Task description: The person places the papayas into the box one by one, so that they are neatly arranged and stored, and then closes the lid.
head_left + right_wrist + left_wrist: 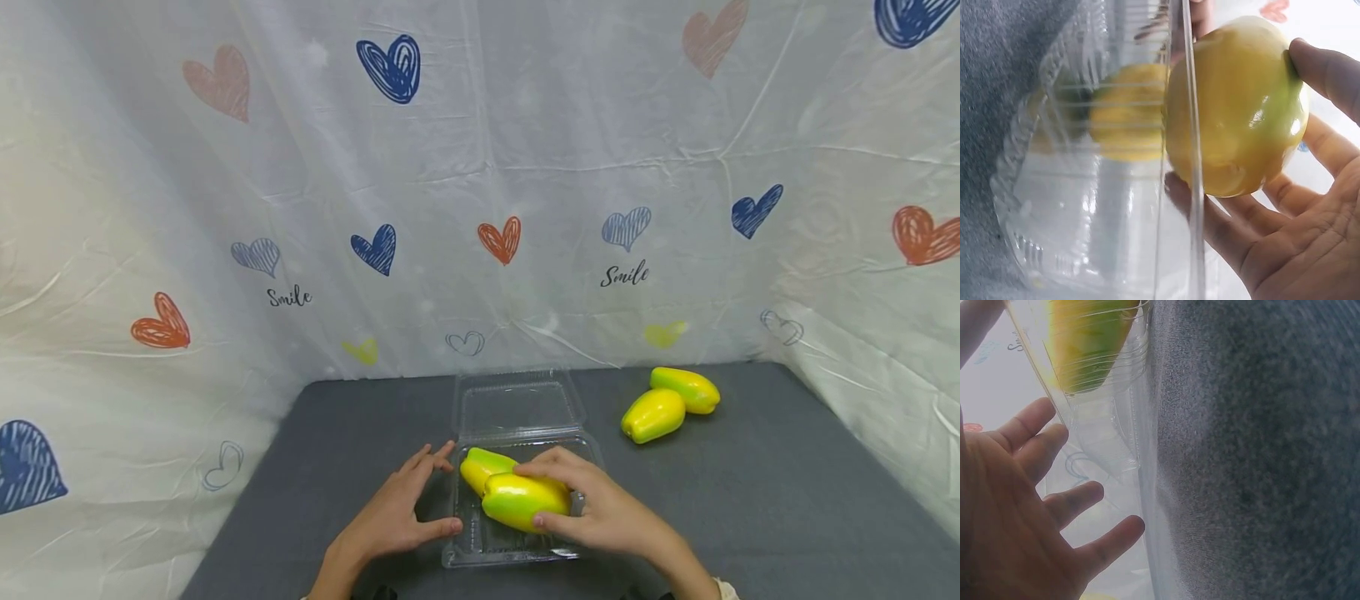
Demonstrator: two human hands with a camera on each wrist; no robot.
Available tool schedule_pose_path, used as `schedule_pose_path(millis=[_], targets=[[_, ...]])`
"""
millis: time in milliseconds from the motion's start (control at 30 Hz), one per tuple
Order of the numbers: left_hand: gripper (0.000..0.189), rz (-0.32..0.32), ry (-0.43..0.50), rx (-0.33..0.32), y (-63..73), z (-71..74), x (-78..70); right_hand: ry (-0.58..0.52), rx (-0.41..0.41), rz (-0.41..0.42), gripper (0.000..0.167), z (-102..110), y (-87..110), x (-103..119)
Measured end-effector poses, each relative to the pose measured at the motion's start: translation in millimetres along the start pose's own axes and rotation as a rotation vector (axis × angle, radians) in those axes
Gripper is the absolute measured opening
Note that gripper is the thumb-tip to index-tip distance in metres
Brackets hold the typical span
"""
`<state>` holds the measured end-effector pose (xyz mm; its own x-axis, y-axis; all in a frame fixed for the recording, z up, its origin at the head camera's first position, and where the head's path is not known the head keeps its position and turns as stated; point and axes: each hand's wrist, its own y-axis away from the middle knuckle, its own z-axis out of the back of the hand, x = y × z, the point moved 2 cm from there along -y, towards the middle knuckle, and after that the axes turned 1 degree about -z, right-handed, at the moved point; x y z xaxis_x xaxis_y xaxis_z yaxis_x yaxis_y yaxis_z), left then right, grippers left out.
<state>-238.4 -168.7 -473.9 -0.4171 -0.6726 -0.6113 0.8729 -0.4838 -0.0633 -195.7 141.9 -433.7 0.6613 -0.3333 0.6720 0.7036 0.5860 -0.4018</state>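
My right hand (600, 504) grips a glossy yellow-green papaya (525, 502), its thumb on the near side and its fingers over the far side. In the right wrist view this papaya (1238, 112) stands partly above the rim of a clear plastic clamshell box (480, 546). Another papaya (480, 468) lies inside the box, partly hidden behind the held one. Fingers spread, my left hand (397, 512) is at the box's left side and holds nothing. The left wrist view shows its fingertips (1041, 412) beside the clear wall, with a papaya (1088, 347) visible through it.
The box's transparent lid (517, 404) lies folded back behind its base. Two more papayas (652, 416) lie touching at the back right of the dark grey table (750, 500). A white curtain (555, 192) printed with hearts hangs behind and along both sides.
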Motion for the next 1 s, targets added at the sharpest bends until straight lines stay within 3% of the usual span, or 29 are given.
schedule_pose_path(millis=[200,567,833,1000], targets=[[0.070,-0.007,0.004,-0.002,-0.2,-0.5,0.1,-0.055,0.024,-0.026,0.047,-6.6,-0.1,1.1],[0.080,-0.002,0.010,0.005,0.4,-0.4,1.5,-0.051,0.041,-0.092,0.050,-18.6,-2.9,2.5],[0.077,-0.015,0.000,-0.001,-0.2,-1.0,1.9,-0.020,-0.003,-0.031,0.049,-26.4,-3.7,5.1],[0.076,-0.017,0.004,-0.003,-0.4,-1.0,2.2,-0.005,-0.004,-0.058,0.050,-31.8,-4.1,4.2]])
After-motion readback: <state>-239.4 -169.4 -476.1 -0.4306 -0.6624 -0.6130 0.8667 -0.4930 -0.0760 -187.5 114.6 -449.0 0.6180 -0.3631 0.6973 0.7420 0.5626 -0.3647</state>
